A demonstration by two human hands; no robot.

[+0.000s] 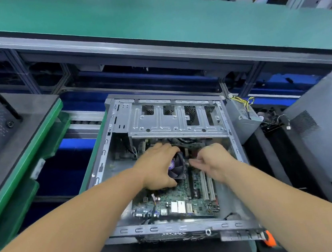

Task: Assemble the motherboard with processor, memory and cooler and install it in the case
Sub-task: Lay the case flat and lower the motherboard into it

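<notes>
Now look inside the open case [173, 227] on the desk [176, 250] and find the motherboard [182, 199] lying flat in the bottom, partly tucked under the metal cage [173, 123] at the far end. See the left hand [157, 168], its grip curled tight round the black cooler [177, 167] in the middle of the board. See the right hand [211, 160] just beside the cooler, grip loose and wide, fingers pointing left, holding nothing. Looks like the step of setting the board in its place, with the cooler as a handle.

To do it well, go slow. Keep the left grip firm, but do not twist or yank the cooler. Push gently with flat right fingers on a bare edge, never on the small parts or the long white slots [207, 185]. Slide the board toward the near wall to line the plugs [142, 212] up with the holes there. Keep the board level, not tipped. Cannot see the far edge under the cage well, so feel for snags. Keep the loose black wire [229, 215] in the near right corner out from under the board. Stop at the first hard bump, lift a little and try again. Leave the grey power box [241, 116] with its yellow wires alone, out beside the case on the right.
</notes>
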